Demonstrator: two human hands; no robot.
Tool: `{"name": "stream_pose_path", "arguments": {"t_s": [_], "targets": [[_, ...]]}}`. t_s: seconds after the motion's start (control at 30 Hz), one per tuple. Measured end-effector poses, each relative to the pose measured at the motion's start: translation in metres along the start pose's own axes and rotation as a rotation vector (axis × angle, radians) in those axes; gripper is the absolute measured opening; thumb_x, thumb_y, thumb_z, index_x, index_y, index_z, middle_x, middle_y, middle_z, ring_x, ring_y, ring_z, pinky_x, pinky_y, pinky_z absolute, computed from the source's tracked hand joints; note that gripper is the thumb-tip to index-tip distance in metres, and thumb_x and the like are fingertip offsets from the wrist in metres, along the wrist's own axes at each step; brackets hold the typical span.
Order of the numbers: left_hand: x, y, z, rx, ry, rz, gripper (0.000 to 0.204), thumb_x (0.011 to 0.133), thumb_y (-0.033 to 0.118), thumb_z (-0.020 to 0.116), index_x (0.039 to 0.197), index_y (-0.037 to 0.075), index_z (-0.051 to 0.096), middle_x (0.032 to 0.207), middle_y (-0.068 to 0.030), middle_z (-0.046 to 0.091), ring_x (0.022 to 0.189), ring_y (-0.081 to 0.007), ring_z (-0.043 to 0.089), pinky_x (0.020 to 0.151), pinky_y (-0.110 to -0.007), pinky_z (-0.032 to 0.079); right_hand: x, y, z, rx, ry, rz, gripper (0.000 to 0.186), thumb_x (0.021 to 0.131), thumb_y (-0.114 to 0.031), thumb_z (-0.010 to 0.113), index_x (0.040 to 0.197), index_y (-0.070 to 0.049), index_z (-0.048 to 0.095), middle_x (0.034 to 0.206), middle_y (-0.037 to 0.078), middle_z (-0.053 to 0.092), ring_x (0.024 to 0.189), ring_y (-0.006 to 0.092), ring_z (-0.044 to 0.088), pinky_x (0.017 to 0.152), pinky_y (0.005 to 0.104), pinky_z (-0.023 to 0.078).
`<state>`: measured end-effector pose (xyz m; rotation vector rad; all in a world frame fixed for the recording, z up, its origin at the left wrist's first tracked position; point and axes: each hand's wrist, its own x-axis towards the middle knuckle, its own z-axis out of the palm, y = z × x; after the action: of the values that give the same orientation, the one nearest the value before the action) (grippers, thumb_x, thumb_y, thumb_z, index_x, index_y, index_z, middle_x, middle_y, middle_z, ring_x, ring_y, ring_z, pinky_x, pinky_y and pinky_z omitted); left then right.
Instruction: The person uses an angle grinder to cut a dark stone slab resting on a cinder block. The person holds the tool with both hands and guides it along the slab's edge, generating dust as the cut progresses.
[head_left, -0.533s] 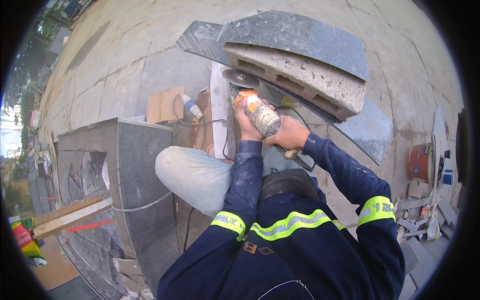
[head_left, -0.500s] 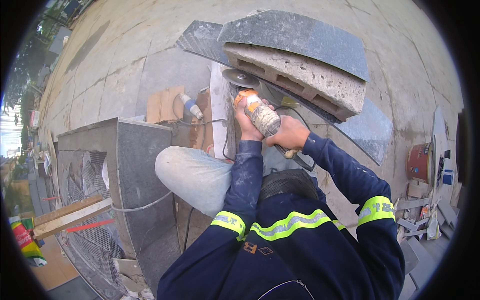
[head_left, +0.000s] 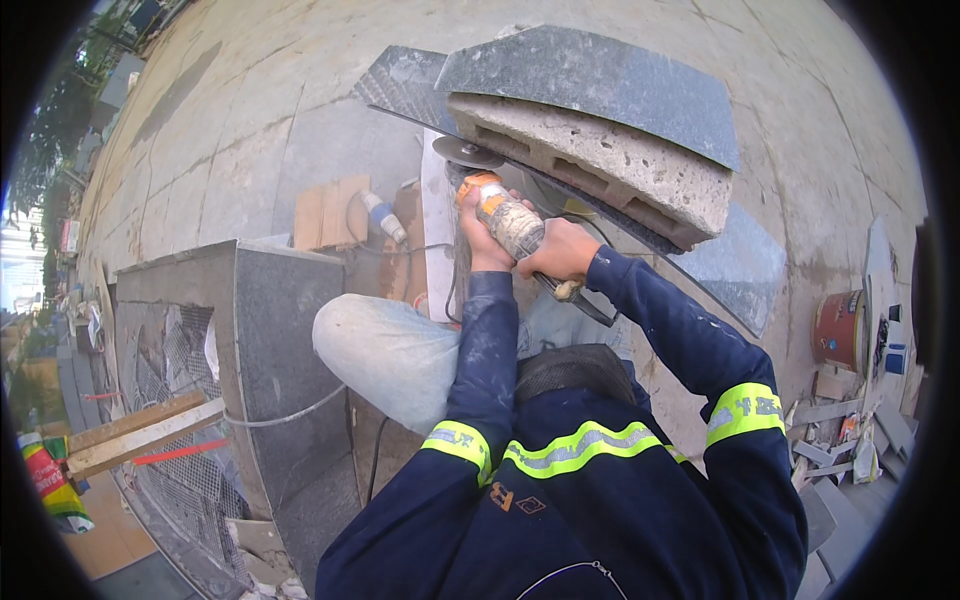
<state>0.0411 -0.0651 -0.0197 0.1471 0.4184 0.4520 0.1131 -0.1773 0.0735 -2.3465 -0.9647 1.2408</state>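
An orange and grey angle grinder (head_left: pixel 509 222), coated in dust, is held in both my hands. My left hand (head_left: pixel 484 236) wraps round its front near the orange head, and my right hand (head_left: pixel 566 251) closes round the rear of the body. Its flat disc (head_left: pixel 468 152) lies against the near edge of a dark stone slab (head_left: pixel 402 90), by the slab's left part. Whether the disc is cutting into the edge cannot be made out. On that slab sits a hollow concrete block (head_left: pixel 600 155), with another grey stone slab (head_left: pixel 590 88) on top.
A grey stone-faced box (head_left: pixel 285 330) stands to my left, beside wire mesh (head_left: pixel 185 370) and wooden strips (head_left: pixel 150 435). A blue and white power connector (head_left: pixel 383 216) lies near cardboard (head_left: pixel 328 208). At right are a red bucket (head_left: pixel 838 325) and stone offcuts.
Both hands have shifted the grinder slightly left, its disc sliding along the slab's edge. Haze, like dust, now shows left of the disc. The block and slabs stay nearly where they were.
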Motion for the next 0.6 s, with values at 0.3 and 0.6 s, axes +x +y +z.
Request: {"name": "stream_pose_path", "arguments": {"t_s": [0.3, 0.6], "targets": [[0.006, 0.007, 0.001, 0.006, 0.033, -0.005, 0.055, 0.078, 0.049, 0.058, 0.098, -0.002, 0.047, 0.083, -0.0141, 0.053, 0.071, -0.0319, 0.058, 0.063, -0.046, 0.051, 0.005, -0.008, -0.001, -0.005, 0.004, 0.032, 0.07, 0.054, -0.041, 0.076, 0.099, 0.011, 0.064, 0.101, 0.026, 0.064, 0.094, 0.032, 0.065, 0.082, 0.0316, 0.051], [-0.015, -0.005, 0.004, -0.034, -0.021, -0.067, 0.051, 0.077, 0.049, 0.058, 0.094, 0.001, 0.049, 0.083, -0.0101, 0.054, 0.075, -0.0271, 0.058, 0.065, -0.041, 0.051, -0.019, 0.001, 0.004, -0.01, 0.029, -0.004, 0.066, 0.056, -0.04, 0.076, 0.096, 0.011, 0.063, 0.095, 0.026, 0.065, 0.091, 0.0324, 0.066, 0.081, 0.0323, 0.052]]}}
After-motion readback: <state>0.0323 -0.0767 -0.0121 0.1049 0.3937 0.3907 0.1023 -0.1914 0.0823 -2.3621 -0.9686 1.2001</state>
